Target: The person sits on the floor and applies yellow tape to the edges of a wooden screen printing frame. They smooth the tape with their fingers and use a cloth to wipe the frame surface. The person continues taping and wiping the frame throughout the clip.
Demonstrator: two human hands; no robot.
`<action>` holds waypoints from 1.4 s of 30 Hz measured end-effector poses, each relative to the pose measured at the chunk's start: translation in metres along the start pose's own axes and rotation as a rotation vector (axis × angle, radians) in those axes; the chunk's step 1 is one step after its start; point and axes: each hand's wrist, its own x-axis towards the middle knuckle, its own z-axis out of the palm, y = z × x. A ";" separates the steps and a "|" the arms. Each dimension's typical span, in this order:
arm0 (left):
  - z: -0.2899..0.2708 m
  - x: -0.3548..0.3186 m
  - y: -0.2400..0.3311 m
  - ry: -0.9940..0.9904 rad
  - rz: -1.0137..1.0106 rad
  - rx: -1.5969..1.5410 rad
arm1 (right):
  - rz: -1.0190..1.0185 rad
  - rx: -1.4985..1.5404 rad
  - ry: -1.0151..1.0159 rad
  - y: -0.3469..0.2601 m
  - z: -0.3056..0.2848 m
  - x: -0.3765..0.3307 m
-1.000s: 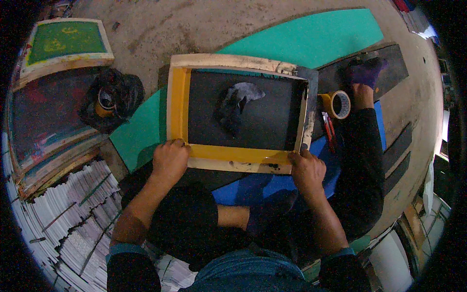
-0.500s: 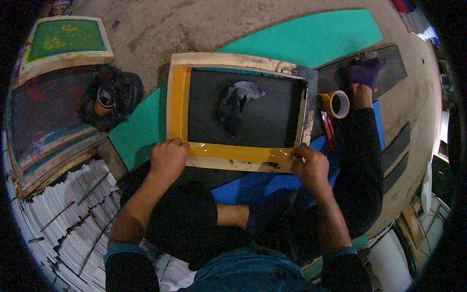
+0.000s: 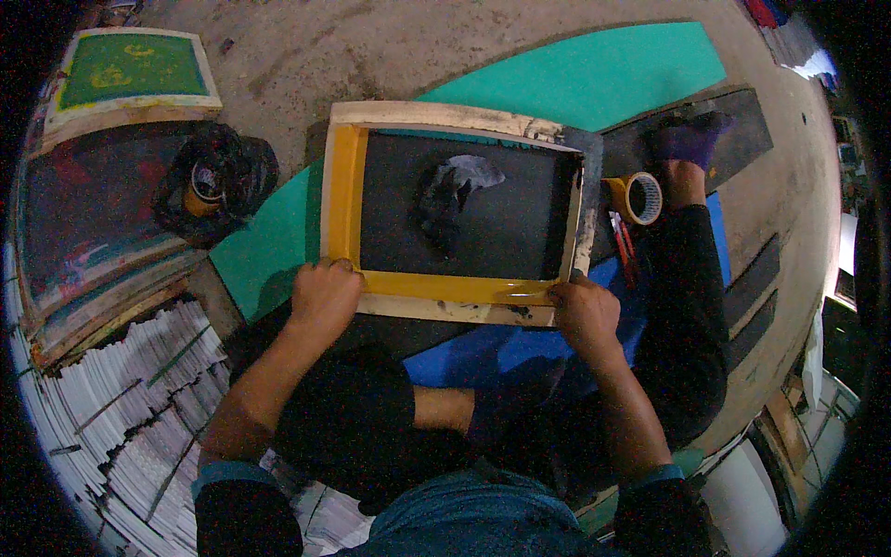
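A wooden screen-printing frame (image 3: 445, 119) lies flat in front of me, its inner border lined with yellow tape and its mesh dark. A crumpled grey rag (image 3: 450, 190) sits on the mesh. My left hand (image 3: 323, 295) presses on the frame's near left corner, fingers curled over the yellow tape. At the near right corner, my right hand (image 3: 583, 314) rests with fingertips on the tape strip. A roll of yellow tape (image 3: 637, 197) lies just right of the frame, beside my outstretched leg.
A teal board (image 3: 594, 79) and a blue sheet (image 3: 506, 348) lie under the frame. Further screens, one with green mesh (image 3: 130, 70), are stacked at the left, with a black bag holding a can (image 3: 209, 181). White stacked sheets (image 3: 111, 399) fill the lower left. Red-handled tools (image 3: 622, 246) lie by the tape roll.
My right hand has slid slightly along the near edge tape; the frame and my left hand stay where they were.
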 end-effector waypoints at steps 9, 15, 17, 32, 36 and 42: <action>0.006 0.002 -0.001 0.016 0.036 0.049 | -0.078 -0.054 0.078 -0.009 -0.002 -0.003; 0.003 0.002 -0.001 0.021 0.029 0.056 | 0.035 -0.087 -0.055 -0.018 -0.012 -0.001; 0.004 0.002 -0.001 0.044 0.040 0.057 | 0.048 -0.101 -0.055 -0.018 -0.011 0.000; 0.010 0.005 0.000 0.059 0.046 0.059 | 0.014 -0.135 -0.068 -0.019 -0.008 0.001; 0.014 0.006 -0.001 0.060 0.044 0.064 | 0.002 -0.136 -0.075 -0.022 -0.012 0.000; 0.009 0.006 0.001 0.045 0.040 0.071 | -0.002 -0.152 -0.079 -0.024 -0.012 0.003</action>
